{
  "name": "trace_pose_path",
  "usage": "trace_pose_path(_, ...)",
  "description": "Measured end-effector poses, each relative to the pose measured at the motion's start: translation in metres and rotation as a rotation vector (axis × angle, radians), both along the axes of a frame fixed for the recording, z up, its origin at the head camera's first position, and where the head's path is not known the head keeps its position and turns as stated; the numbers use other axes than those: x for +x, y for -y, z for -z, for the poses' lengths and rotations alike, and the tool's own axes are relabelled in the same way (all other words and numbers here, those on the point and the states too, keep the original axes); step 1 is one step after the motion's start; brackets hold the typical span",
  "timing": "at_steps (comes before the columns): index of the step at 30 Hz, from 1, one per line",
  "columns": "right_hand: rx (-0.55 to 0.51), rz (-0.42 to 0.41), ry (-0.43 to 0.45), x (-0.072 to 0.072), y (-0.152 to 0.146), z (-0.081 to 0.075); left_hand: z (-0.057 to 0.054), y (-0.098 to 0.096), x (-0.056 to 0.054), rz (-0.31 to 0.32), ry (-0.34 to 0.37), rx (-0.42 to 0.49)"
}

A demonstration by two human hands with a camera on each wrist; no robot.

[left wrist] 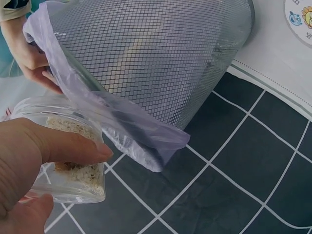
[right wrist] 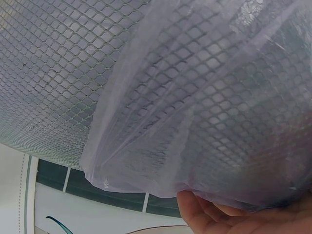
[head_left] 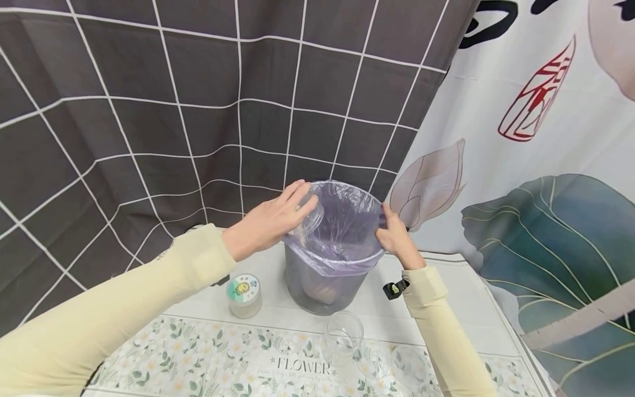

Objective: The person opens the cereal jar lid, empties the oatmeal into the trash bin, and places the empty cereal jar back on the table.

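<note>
My left hand (head_left: 275,218) grips a clear plastic jar (head_left: 312,216), tipped on its side at the left rim of a wire-mesh trash bin (head_left: 317,295). In the left wrist view, pale crumbly stuff (left wrist: 87,178) lies inside the jar, with the thumb across its side. A thin purple bag (head_left: 342,268) lines the bin and folds over its rim. My right hand (head_left: 395,234) holds the bin's right rim through the bag, thumb and fingers on either side. Seen from the right wrist, the fingers (right wrist: 195,214) are at the bag's edge; the rest is partly cut off.
Left of the bin stands a round tub (head_left: 245,306) with a green and white printed lid. A clear cup (head_left: 343,331) stands in front, and a faint clear disc (head_left: 410,365) lies right of it on the floral mat (head_left: 198,358). Behind hangs a dark grid curtain (head_left: 208,127).
</note>
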State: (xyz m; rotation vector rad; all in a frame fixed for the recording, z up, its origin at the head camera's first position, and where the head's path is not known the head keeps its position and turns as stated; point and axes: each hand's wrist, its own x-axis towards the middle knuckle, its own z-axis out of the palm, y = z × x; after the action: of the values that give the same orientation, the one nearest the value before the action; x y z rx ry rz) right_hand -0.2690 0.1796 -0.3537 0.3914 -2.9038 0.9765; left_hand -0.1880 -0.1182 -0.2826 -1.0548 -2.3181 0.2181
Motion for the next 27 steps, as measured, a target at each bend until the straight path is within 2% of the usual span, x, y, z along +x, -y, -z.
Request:
trace_pose_path(5, -0.003, -0.006, 0.001, 0.0010, -0.0013, 0.0003, -0.0011, -0.0033, -0.0010, 0.007, -0.036, -0.052)
trace_pose_path(18, 0.001, -0.006, 0.005, -0.0001, -0.0015, 0.0003, 0.0012, -0.0074, 0.0010, 0.016, -0.075, -0.190)
trace_pose_path(27, -0.003, -0.011, 0.003, -0.0009, -0.0022, 0.0013, -0.0034, -0.0103, 0.0023, 0.025, -0.063, -0.242)
